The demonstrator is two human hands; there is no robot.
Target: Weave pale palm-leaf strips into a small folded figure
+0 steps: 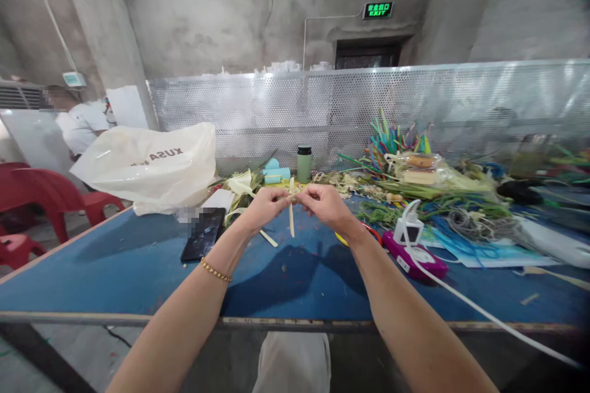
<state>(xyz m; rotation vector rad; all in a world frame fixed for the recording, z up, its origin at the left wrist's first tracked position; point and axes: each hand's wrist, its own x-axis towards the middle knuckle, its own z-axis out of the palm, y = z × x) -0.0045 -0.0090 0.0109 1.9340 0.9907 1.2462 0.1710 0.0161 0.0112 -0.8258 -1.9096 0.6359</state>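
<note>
Above the middle of the blue table, my left hand [266, 207] and my right hand [322, 204] meet fingertip to fingertip. Between them is a pale yellow-green strip of leaf [291, 221], upright, one end above the fingers and one hanging below. Both hands are closed in a pinch on it. The exact fold at the fingertips is too small to make out. Another pale strip [268, 238] lies on the table just below my left hand. A gold bead bracelet [216, 270] circles my left wrist.
A dark phone [203, 236] and a white plastic bag [152, 163] lie left. Behind stands a green bottle [304, 164]. At right are a purple power strip [415, 258] with a white cable, green stalks [442, 202] and blue cord. A person [83, 126] is at far left.
</note>
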